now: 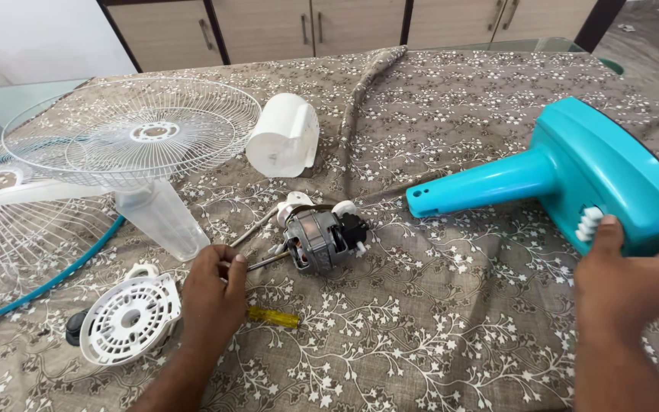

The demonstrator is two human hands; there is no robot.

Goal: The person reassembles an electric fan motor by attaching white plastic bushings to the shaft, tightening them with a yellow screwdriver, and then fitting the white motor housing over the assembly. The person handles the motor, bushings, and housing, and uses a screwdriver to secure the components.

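Fan lies in pieces: left hand (211, 294) pinches the motor (320, 238) shaft, right hand (627, 278) clasps the teal base (573, 172); nothing is joined yet

Two white wire fan grilles (127, 130) at left, clear blade (163, 217) under them, white motor cover (284, 136) behind, round white vented plate (129, 317) front left, floral tablecloth (436, 320) beneath.

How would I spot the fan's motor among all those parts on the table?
Start at the patterned brown tablecloth and look to its middle, between the clear fan blade and the turquoise fan stand. The motor lies there, just right of the left hand. It is the only bare grey metal block with a shaft sticking out; everything around it is plastic or wire.
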